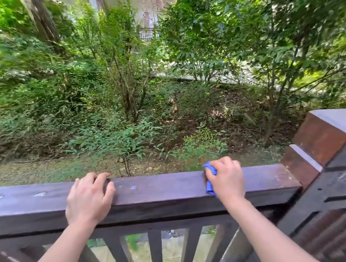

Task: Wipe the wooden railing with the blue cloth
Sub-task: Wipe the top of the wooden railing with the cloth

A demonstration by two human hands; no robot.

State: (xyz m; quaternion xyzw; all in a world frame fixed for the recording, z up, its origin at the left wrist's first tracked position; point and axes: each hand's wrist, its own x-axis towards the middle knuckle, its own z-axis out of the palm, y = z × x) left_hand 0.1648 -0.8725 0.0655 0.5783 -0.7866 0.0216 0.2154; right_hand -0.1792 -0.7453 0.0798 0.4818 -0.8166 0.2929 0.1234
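A dark brown wooden railing (162,187) runs across the lower part of the view, with pale specks on its flat top. My right hand (226,178) presses a bunched blue cloth (210,170) onto the rail top, right of centre; most of the cloth is hidden under the palm. My left hand (90,197) rests flat on the rail to the left, fingers spread and curled over the far edge, holding nothing.
A thick square wooden post (324,149) with a pale cap ends the rail at the right. Vertical balusters (155,253) stand below the rail. Beyond it lie a sloping garden with shrubs (126,89), trees and a gravel path.
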